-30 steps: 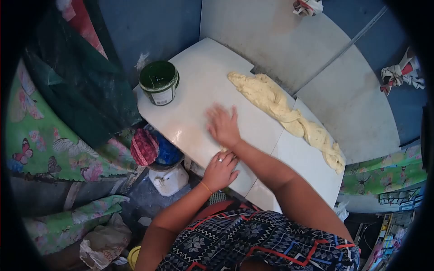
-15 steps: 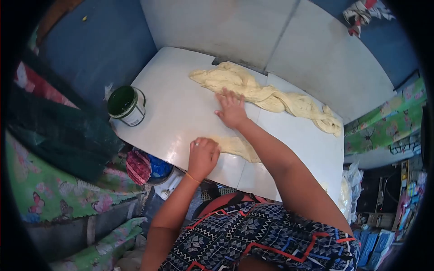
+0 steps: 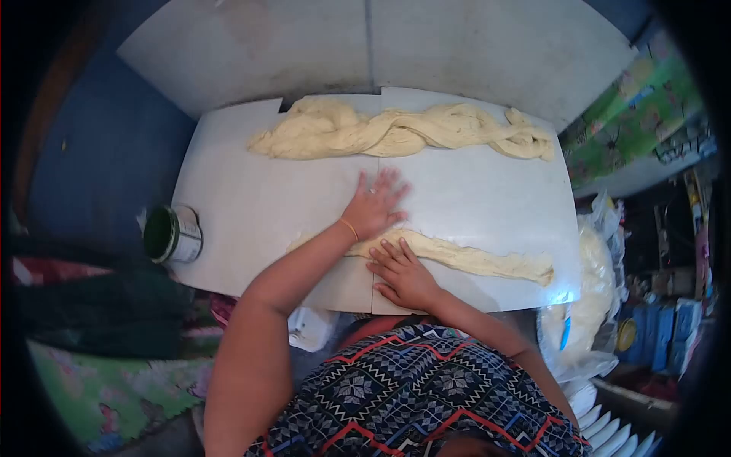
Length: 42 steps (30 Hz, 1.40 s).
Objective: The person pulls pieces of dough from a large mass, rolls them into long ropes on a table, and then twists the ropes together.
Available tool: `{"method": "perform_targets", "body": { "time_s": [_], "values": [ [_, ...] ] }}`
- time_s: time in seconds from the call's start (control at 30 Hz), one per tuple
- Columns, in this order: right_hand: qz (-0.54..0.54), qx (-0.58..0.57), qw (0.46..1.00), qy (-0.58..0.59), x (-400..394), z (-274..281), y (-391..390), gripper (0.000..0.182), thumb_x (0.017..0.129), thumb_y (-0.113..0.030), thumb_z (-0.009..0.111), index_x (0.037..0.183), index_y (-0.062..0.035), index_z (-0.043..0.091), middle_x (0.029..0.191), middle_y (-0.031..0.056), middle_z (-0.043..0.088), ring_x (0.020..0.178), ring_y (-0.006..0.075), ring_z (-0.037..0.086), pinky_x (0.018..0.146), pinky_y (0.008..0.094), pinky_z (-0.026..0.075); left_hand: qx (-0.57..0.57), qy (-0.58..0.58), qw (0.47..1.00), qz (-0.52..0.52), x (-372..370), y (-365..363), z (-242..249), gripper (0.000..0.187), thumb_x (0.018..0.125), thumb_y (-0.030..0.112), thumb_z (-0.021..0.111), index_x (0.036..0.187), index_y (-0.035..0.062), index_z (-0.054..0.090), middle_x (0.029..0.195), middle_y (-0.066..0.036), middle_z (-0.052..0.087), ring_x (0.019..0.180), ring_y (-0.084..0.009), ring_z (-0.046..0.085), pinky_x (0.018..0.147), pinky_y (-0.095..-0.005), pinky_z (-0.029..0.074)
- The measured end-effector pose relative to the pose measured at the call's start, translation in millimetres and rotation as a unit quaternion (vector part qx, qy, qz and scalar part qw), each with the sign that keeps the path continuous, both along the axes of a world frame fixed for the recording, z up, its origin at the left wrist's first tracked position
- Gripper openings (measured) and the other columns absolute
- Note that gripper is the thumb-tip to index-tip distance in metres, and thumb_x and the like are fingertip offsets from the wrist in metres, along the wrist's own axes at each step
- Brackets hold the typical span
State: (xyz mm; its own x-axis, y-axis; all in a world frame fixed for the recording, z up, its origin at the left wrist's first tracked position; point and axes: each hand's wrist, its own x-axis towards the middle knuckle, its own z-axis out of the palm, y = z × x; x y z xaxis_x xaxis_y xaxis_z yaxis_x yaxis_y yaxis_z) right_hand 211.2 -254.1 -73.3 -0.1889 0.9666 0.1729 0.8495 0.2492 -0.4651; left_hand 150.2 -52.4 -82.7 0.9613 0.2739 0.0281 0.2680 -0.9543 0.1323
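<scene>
Under right hand [image 3: 409, 280] fingertips [image 3: 387, 247], dough strip [image 3: 487, 261]

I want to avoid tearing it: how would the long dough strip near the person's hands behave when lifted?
The dough strip would probably sag and stretch, since it looks soft and slender for its length. It seems unlikely to roll, as it lies flattened on the table. It might tear near its uneven right end.

No readable text; label [image 3: 189, 242] on green bucket [image 3: 176, 233] illegible.
</scene>
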Motion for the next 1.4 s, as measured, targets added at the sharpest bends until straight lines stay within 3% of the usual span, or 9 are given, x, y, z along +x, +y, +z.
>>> {"method": "perform_targets", "body": {
  "time_s": [0.17,0.23,0.43,0.5,0.67,0.77,0.93,1.03,1.4],
  "values": [
    [0.005,0.000,1.000,0.002,4.1,4.3,-6.7,0.040,0.090,-0.032,0.056,0.125,-0.0120,0.058,0.142,0.0091,0.046,0.135,0.0251,0.036,0.113,0.0518,0.019,0.177,-0.051,0.983,0.015,18.1,10.9,-2.1,0.068,0.095,0.054,0.039,0.151,0.0173,0.025,0.158,-0.017,0.012,0.147,-0.0329,0.007,0.112,-0.0640,0.003],
    [-0.004,0.030,0.999,0.020,4.2,2.1,-8.5,0.040,0.089,-0.031,0.057,0.124,-0.0117,0.059,0.140,0.0098,0.047,0.133,0.0258,0.038,0.112,0.0511,0.021,-0.025,-0.092,0.995,-0.012,18.8,4.2,-25.1,0.064,0.097,0.053,0.037,0.150,0.0183,0.027,0.158,-0.015,0.013,0.147,-0.0321,0.009,0.112,-0.0646,0.003],
    [-0.024,0.069,0.996,0.058,5.6,2.2,-12.1,0.040,0.084,-0.027,0.062,0.119,-0.0092,0.060,0.130,0.0119,0.052,0.125,0.0280,0.043,0.109,0.0460,0.027,0.168,-0.090,0.981,-0.044,23.0,3.2,-1.2,0.061,0.094,0.044,0.049,0.146,0.0142,0.036,0.155,-0.019,0.019,0.146,-0.0347,0.013,0.112,-0.0630,0.006],
    [-0.037,0.071,0.994,0.073,8.3,3.4,-7.8,0.037,0.084,-0.026,0.062,0.117,-0.0090,0.061,0.129,0.0119,0.053,0.125,0.0282,0.043,0.109,0.0463,0.028,-0.066,-0.112,0.991,0.014,23.4,-9.3,-3.4,0.057,0.095,0.042,0.048,0.144,0.0132,0.039,0.155,-0.019,0.022,0.145,-0.0350,0.015,0.111,-0.0655,0.006],
    [-0.037,0.066,0.993,0.087,5.3,-2.0,-12.7,0.035,0.084,-0.024,0.062,0.115,-0.0095,0.061,0.127,0.0115,0.054,0.125,0.0279,0.043,0.109,0.0459,0.028,0.158,-0.047,0.986,0.003,35.2,-8.5,8.2,0.061,0.097,0.045,0.042,0.147,0.0128,0.033,0.155,-0.020,0.020,0.145,-0.0364,0.015,0.111,-0.0647,0.005],
    [-0.050,0.100,0.992,0.050,5.5,-0.5,-12.5,0.035,0.083,-0.026,0.063,0.115,-0.0110,0.061,0.127,0.0097,0.054,0.125,0.0261,0.044,0.109,0.0456,0.028,-0.034,-0.087,0.995,0.036,47.8,-24.4,-13.4,0.058,0.096,0.043,0.043,0.145,0.0133,0.037,0.155,-0.019,0.021,0.145,-0.0345,0.015,0.111,-0.0658,0.006],
    [-0.101,0.098,0.990,0.012,9.4,-0.9,-41.0,0.043,0.084,-0.028,0.063,0.123,-0.0125,0.057,0.132,0.0083,0.052,0.128,0.0237,0.043,0.111,0.0486,0.025,0.120,-0.017,0.992,-0.018,65.7,-30.7,9.1,0.058,0.098,0.047,0.038,0.149,0.0189,0.032,0.158,-0.014,0.013,0.147,-0.0305,0.010,0.112,-0.0649,0.002],
    [-0.184,0.062,0.980,-0.031,27.1,1.9,-55.0,0.049,0.086,-0.031,0.061,0.130,-0.0114,0.053,0.139,0.0088,0.048,0.132,0.0245,0.040,0.114,0.0500,0.020,0.019,0.062,0.996,-0.065,73.8,-58.7,8.4,0.058,0.097,0.045,0.041,0.148,0.0198,0.032,0.159,-0.012,0.013,0.147,-0.0292,0.009,0.112,-0.0650,0.003],
    [-0.184,0.048,0.981,0.024,42.7,-4.1,-101.3,0.042,0.084,-0.025,0.062,0.123,-0.0091,0.058,0.137,0.0127,0.049,0.132,0.0278,0.041,0.114,0.0505,0.021,0.082,-0.051,0.990,-0.098,106.6,-82.9,5.3,0.057,0.096,0.040,0.046,0.146,0.0164,0.035,0.156,-0.015,0.023,0.145,-0.0314,0.018,0.113,-0.0611,0.010]
  ]
}}
